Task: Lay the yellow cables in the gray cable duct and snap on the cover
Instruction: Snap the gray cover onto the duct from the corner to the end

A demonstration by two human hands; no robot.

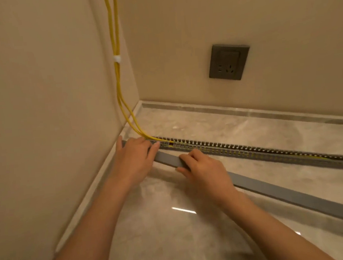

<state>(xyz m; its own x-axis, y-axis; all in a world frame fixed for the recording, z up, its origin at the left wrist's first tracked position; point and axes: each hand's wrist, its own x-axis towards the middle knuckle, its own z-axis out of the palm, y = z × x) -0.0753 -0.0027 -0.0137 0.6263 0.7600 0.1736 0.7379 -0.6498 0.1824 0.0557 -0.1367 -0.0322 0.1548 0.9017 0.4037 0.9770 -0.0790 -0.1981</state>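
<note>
Head view. Yellow cables [118, 82] drop down the wall corner, bound by a white tie [116, 59], enter the left end of the gray slotted cable duct [251, 154] and run inside it. The duct lies on the polished floor [176, 243]. The cover [275, 191] lies just beside it, angling away rightward, not snapped on. Left hand [135, 160]: fingers fairly straight, pressing the cover's corner end. Right hand [203, 168]: fingers curled round the cover. Dark wall socket [229, 62] above.

cover [167, 158] partly hidden under left hand [134, 160] | duct [272, 153] and cover cut by right edge | cables [118, 78] cut by top edge
</note>
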